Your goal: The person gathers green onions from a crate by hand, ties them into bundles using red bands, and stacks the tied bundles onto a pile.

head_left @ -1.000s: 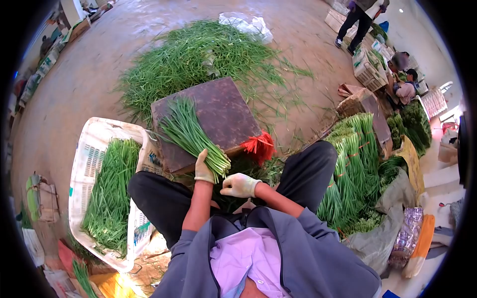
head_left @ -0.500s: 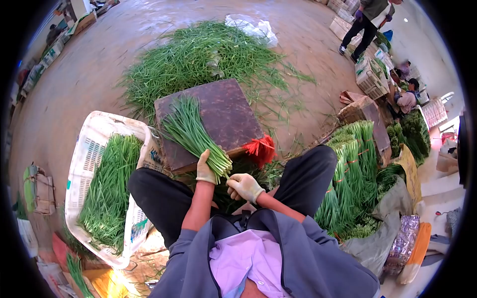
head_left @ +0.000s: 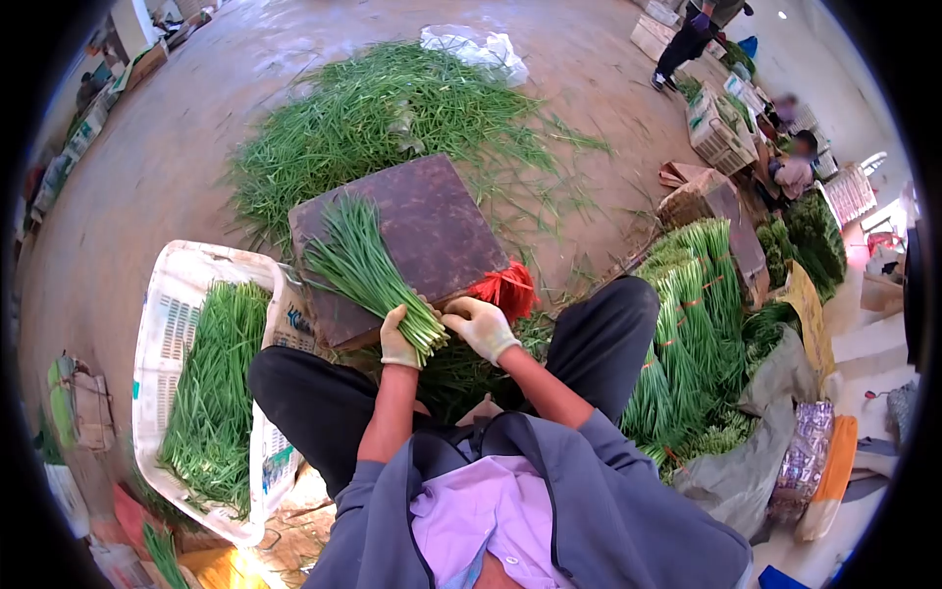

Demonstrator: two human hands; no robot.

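My left hand [head_left: 396, 341], in a pale glove, is closed round the cut-end side of a bunch of chives [head_left: 368, 260]. Its leafy tops lie across a dark, worn board [head_left: 442, 211] on a block in front of my knees. My right hand [head_left: 480, 326], gloved too, has its fingers bent in beside the stalk ends, at the bunch's right edge. What those fingertips pinch, if anything, is too small to make out. Red ties [head_left: 507, 290] hang at the board's near right corner, just above my right hand.
A white plastic crate [head_left: 162, 339] of loose chives stands at my left. Tied bundles [head_left: 687, 329] are stacked at my right. Beyond the board lies a large heap of greens [head_left: 363, 123] with a plastic bag [head_left: 481, 51]. People [head_left: 692, 34] are at the far right.
My right hand has moved up from below the stalk ends to the bunch's right edge. The thin stalk it pinched no longer shows. My left hand keeps its hold on the bunch.
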